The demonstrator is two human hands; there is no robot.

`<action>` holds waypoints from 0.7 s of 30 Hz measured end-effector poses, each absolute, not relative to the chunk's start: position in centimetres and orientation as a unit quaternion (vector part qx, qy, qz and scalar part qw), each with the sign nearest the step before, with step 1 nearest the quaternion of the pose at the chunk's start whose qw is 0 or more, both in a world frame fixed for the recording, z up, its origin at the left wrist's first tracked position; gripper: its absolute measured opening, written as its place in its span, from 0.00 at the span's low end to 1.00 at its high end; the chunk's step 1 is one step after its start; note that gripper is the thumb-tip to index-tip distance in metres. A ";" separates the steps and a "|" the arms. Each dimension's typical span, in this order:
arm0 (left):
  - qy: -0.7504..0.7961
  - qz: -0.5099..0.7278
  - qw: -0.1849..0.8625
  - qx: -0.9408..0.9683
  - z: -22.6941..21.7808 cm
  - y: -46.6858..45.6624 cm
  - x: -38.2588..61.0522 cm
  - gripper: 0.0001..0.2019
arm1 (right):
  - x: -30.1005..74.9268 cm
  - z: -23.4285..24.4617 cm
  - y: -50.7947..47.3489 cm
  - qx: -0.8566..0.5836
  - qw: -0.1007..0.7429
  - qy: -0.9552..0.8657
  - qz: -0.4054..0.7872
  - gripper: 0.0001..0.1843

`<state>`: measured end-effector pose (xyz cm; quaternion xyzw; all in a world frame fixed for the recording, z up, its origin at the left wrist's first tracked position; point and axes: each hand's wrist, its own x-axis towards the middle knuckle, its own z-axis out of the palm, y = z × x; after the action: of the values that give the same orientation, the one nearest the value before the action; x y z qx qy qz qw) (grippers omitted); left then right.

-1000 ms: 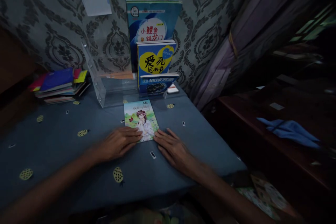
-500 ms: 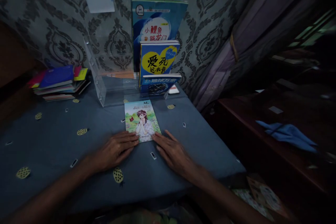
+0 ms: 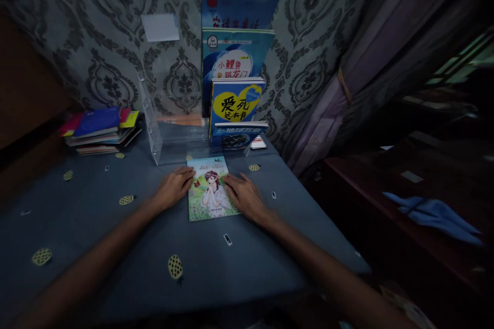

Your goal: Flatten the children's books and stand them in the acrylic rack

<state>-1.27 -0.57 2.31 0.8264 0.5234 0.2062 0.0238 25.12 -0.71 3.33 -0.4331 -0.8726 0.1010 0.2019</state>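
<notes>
A thin paperback book (image 3: 210,200) lies flat on the cloth-covered table, its cover showing a drawn figure with clasped hands on a green meadow. My left hand (image 3: 176,185) rests at its upper left edge, fingers stretched out and fingertips on the cover. On the opposite side, my right hand (image 3: 245,196) lies along the right edge, with fingers extended over the margin of the cover. Neither thumb shows clearly. Just behind the book stands a clear acrylic book rack (image 3: 181,146). Several upright books, among them a blue and yellow book (image 3: 236,105), fill its right side.
At the back left of the table (image 3: 96,236) sits a stack of books and booklets (image 3: 100,131). A white card (image 3: 160,27) is at the rack's top left. To the right hang a tied curtain (image 3: 328,97) and, beyond the table edge, a blue cloth (image 3: 434,216) on a dark surface.
Both hands have moved from the book's lower corners up along its sides. The book stays in place on the table. The camera view has tilted upward slightly.
</notes>
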 end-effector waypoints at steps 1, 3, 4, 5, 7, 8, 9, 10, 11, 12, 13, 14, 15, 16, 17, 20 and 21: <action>0.545 0.198 0.009 0.814 2.3 -0.1 -1.1 0.17 | 24.7 3.5 0.1 -0.448 0.197 -0.866 0.100 0.19; 0.580 0.191 -0.013 0.792 2.3 0.5 -0.7 0.16 | 24.1 3.7 1.7 -0.476 0.191 -0.852 0.101 0.19; 0.592 0.189 -0.021 0.783 2.3 0.5 -0.4 0.16 | 23.8 3.7 2.3 -0.487 0.189 -0.846 0.104 0.19; 0.598 0.190 -0.028 0.778 2.2 0.5 -0.1 0.16 | 23.7 3.7 2.7 -0.496 0.189 -0.840 0.108 0.20; 0.602 0.198 -0.036 0.773 2.1 0.3 0.3 0.16 | 23.5 3.4 3.3 -0.508 0.199 -0.829 0.119 0.21; 0.602 0.204 -0.037 0.771 2.0 0.2 0.5 0.17 | 23.5 3.2 3.4 -0.510 0.210 -0.825 0.125 0.21; 0.602 0.211 -0.034 0.770 1.9 0.1 0.6 0.17 | 23.6 3.0 3.5 -0.509 0.222 -0.821 0.131 0.21; 0.601 0.217 -0.029 0.768 1.9 0.1 0.6 0.17 | 23.6 2.9 3.4 -0.508 0.233 -0.818 0.138 0.21; 0.601 0.221 -0.021 0.768 1.8 0.0 0.6 0.18 | 23.7 2.7 3.4 -0.507 0.241 -0.815 0.145 0.22; 0.602 0.225 -0.011 0.766 1.7 0.1 0.6 0.18 | 23.7 2.6 3.4 -0.509 0.243 -0.812 0.151 0.22; 0.603 0.230 0.000 0.764 1.7 0.1 0.5 0.18 | 23.8 2.5 3.3 -0.511 0.243 -0.809 0.158 0.22; 0.605 0.239 0.012 0.759 1.6 0.2 0.4 0.18 | 23.8 2.5 3.3 -0.514 0.242 -0.807 0.164 0.22; 0.609 0.252 0.027 0.752 1.5 0.3 0.2 0.19 | 23.8 2.5 3.3 -0.516 0.243 -0.803 0.171 0.22; 0.613 0.269 0.046 0.741 1.4 0.4 0.1 0.19 | 23.9 2.6 3.3 -0.516 0.247 -0.800 0.179 0.22; 0.620 0.289 0.071 0.726 1.3 0.5 -0.1 0.20 | 23.9 2.6 3.3 -0.514 0.257 -0.796 0.189 0.22; 0.621 0.376 0.189 0.661 0.9 1.1 -0.5 0.22 | 24.1 2.4 3.4 -0.500 0.301 -0.780 0.227 0.22; 0.605 0.414 0.241 0.636 0.7 1.3 -0.5 0.23 | 24.1 2.3 3.4 -0.494 0.320 -0.772 0.240 0.21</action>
<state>-0.48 1.27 0.73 0.6358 0.6052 0.4142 0.2406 24.14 3.40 2.27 -0.4937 -0.7722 0.2403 0.3196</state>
